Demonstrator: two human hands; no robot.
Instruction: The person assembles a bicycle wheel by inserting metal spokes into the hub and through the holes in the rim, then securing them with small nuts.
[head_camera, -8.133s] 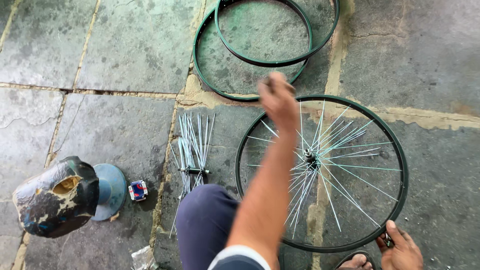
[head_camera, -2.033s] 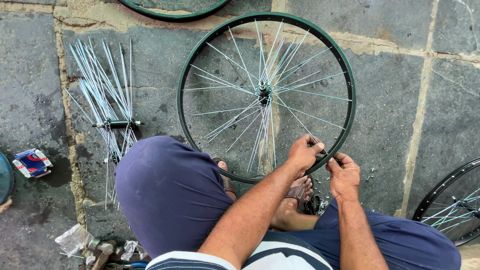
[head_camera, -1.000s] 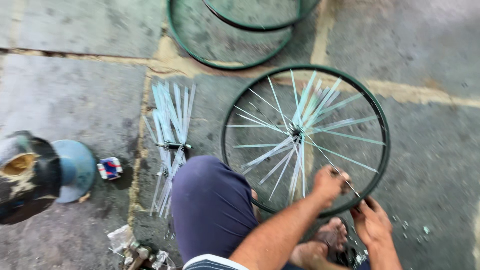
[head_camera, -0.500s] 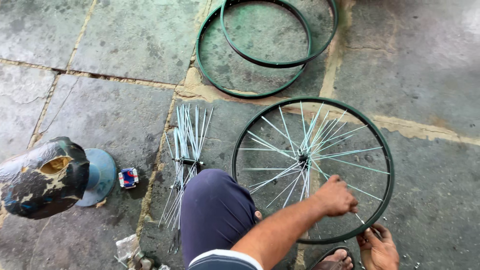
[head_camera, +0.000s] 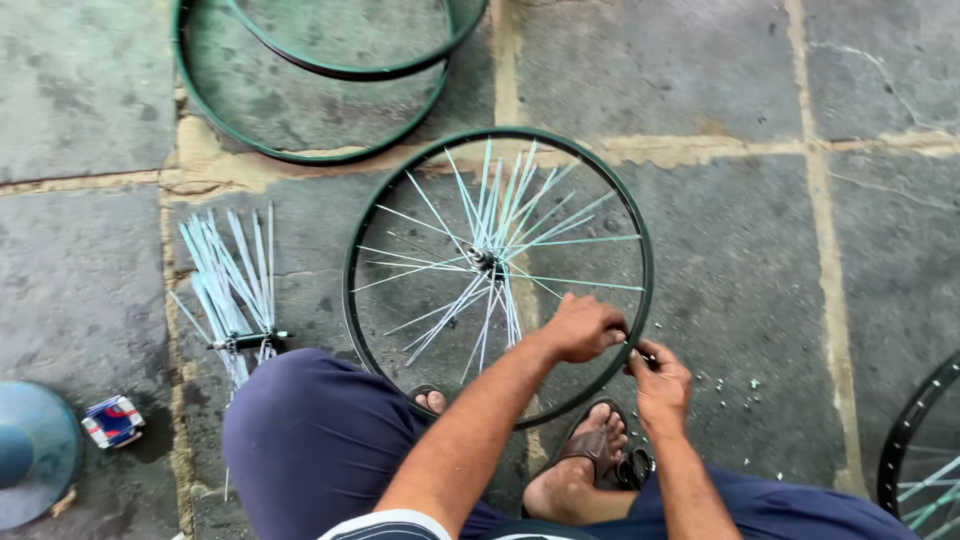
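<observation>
- The stone floor (head_camera: 720, 80) of grey slabs served as the work surface; everything lay flat on it, within reach of the seated person.
- The wheel (head_camera: 640, 240), a dark green rim with loose silver spokes fanning from its hub (head_camera: 485, 260), lay flat just in front of the person's knees, its near edge by the sandalled feet, which probably kept it from sliding.
- Two bare green rims (head_camera: 300, 155) lay overlapping beyond the wheel, apart from it; part of another spoked wheel (head_camera: 915, 440) showed at the right edge.
- A bundle of spare spokes (head_camera: 230, 270) sat on a small hub to the left of the wheel, near the left knee, seemingly kept handy.
- A blue dome-shaped object (head_camera: 35, 450) and a small red, white and blue packet (head_camera: 112, 420) lay at the far left.
- The left hand (head_camera: 582, 326) hovered over the rim's near right side, fingers curled together and pinching at a spoke end, as if guiding it to the rim.
- The right hand (head_camera: 658, 372) met it just outside the rim, fingers closed in a pinch on something too small to make out.
</observation>
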